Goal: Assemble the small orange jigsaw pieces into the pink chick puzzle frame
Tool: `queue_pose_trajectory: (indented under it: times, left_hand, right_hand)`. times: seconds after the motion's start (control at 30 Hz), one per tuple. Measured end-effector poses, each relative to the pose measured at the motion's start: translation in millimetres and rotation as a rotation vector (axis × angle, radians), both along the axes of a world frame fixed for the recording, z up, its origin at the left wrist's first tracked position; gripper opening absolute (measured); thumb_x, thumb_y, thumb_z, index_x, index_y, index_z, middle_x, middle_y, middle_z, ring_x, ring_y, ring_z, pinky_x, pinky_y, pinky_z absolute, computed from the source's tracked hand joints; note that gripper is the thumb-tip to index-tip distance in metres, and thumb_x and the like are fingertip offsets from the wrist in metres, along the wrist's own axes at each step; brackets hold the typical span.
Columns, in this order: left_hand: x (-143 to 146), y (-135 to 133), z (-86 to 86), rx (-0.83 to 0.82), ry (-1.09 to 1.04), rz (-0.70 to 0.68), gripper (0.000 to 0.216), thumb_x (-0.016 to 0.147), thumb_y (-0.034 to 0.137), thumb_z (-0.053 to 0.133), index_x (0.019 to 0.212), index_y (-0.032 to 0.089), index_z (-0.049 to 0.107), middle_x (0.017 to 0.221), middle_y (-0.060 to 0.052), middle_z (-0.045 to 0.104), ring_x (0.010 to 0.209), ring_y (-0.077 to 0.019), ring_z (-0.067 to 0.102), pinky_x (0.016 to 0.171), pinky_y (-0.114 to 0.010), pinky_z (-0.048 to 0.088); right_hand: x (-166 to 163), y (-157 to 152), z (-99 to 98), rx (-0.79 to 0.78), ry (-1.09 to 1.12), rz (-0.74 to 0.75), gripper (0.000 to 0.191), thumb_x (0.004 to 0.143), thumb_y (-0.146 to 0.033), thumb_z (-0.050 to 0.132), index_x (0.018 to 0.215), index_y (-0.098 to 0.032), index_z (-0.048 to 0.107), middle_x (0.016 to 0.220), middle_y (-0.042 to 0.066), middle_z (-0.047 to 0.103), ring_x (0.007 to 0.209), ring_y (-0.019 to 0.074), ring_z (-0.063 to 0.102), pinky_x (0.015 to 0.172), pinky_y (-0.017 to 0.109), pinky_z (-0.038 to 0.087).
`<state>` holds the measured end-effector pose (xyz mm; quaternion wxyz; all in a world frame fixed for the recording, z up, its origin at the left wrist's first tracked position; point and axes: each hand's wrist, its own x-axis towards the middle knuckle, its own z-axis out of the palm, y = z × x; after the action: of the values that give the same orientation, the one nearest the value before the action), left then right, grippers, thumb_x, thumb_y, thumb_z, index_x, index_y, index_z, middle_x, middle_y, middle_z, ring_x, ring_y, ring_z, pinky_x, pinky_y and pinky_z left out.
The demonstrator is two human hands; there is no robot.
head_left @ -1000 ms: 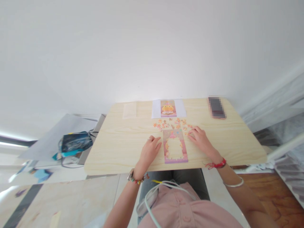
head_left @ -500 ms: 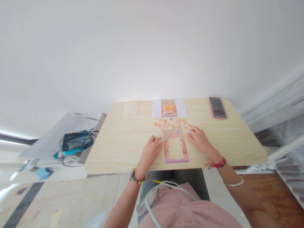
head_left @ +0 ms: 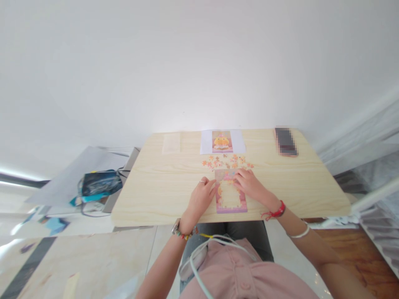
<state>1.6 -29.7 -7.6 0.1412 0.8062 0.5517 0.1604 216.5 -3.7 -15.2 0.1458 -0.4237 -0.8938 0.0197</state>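
Observation:
A partly filled jigsaw puzzle [head_left: 231,209] lies flat near the table's front edge, with pink and purple border pieces around a bare middle. My right hand [head_left: 249,185] is over its upper right part, fingertips pinched together on a small puzzle piece mostly hidden by the fingers. My left hand [head_left: 202,196] rests on the table at the puzzle's left edge, fingers loosely bent and apart, fingertips at the border. Several loose orange and pink puzzle pieces [head_left: 217,162] are scattered just behind the puzzle. Behind them lies a sheet with a printed reference picture [head_left: 222,142] of a yellow figure.
A phone [head_left: 285,142] lies at the back right of the light wooden table [head_left: 149,187]. At the back left is a pale translucent packet [head_left: 171,143]. Left of the table, a dark bag [head_left: 101,184] sits on a lower surface. White cables [head_left: 195,265] hang over my lap.
My right hand has moved left from beside the puzzle to over its upper right part. My left hand has shifted slightly right, up to the puzzle's left edge.

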Motion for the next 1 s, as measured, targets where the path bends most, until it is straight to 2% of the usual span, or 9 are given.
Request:
queue_pose_trajectory:
  times: [0.3,0.4,0.53,0.7,0.83,0.9,1.0]
  left_hand:
    - [9.1,0.1,2.8,-0.015,-0.055,0.007,0.024,0.084,0.024,0.041,0.101,0.019,0.057,0.083,-0.005,0.05,0.072,-0.0141,0.053,0.069,-0.027,0.044]
    - [14.1,1.5,4.2,-0.034,-0.193,0.057,0.02,0.081,0.025,0.045,0.093,0.018,0.06,0.079,-0.003,0.05,0.07,-0.0135,0.053,0.069,-0.027,0.044]
    - [24.8,6.1,9.3,-0.146,-0.417,0.1,0.014,0.078,0.026,0.05,0.077,0.016,0.059,0.068,0.0,0.05,0.062,-0.0111,0.049,0.063,-0.025,0.041]
    - [32.1,11.3,12.0,-0.237,-0.58,0.127,0.013,0.078,0.024,0.047,0.073,0.015,0.055,0.062,0.002,0.049,0.059,-0.0095,0.045,0.059,-0.022,0.038]
    - [26.1,16.7,16.6,-0.29,-0.578,0.015,0.015,0.078,0.027,0.048,0.072,0.015,0.054,0.062,0.003,0.048,0.06,-0.0099,0.044,0.057,-0.022,0.037]
    - [20.5,21.1,22.8,-0.349,-0.55,-0.095,0.016,0.077,0.029,0.048,0.073,0.015,0.055,0.064,0.002,0.049,0.063,-0.0105,0.045,0.058,-0.022,0.038]
    - [12.9,28.8,33.9,-0.474,-0.529,-0.266,0.019,0.078,0.032,0.047,0.075,0.016,0.056,0.071,0.002,0.053,0.067,-0.0107,0.047,0.062,-0.022,0.039]
  right_hand:
    - [-11.6,3.6,-1.2,0.014,0.024,0.025,0.007,0.081,-0.022,0.05,0.079,-0.017,0.054,0.087,0.007,0.054,0.086,0.0202,0.049,0.076,0.035,0.034]
    - [-11.1,-0.4,4.9,0.002,0.089,0.009,0.008,0.081,-0.023,0.051,0.083,-0.017,0.055,0.087,0.007,0.054,0.086,0.0196,0.05,0.076,0.034,0.035]
    - [-13.7,-8.9,17.1,0.036,0.138,-0.028,0.011,0.082,-0.024,0.05,0.088,-0.017,0.056,0.089,0.008,0.054,0.088,0.0201,0.05,0.076,0.034,0.035]
    - [-16.9,-17.7,28.1,0.084,0.18,-0.077,0.013,0.083,-0.024,0.046,0.085,-0.017,0.057,0.09,0.009,0.054,0.087,0.0211,0.05,0.077,0.036,0.036]
    - [-12.0,-15.4,38.5,0.069,0.275,-0.022,0.017,0.084,-0.025,0.046,0.093,-0.019,0.059,0.092,0.008,0.053,0.088,0.02,0.05,0.077,0.035,0.039]
    - [-7.9,-9.5,46.0,0.02,0.288,0.083,0.019,0.085,-0.023,0.044,0.095,-0.021,0.06,0.092,0.007,0.053,0.086,0.0179,0.051,0.075,0.032,0.04]
    - [-3.1,1.5,55.6,-0.063,0.265,0.247,0.021,0.086,-0.021,0.042,0.088,-0.021,0.063,0.087,0.006,0.054,0.081,0.0153,0.05,0.071,0.029,0.041]
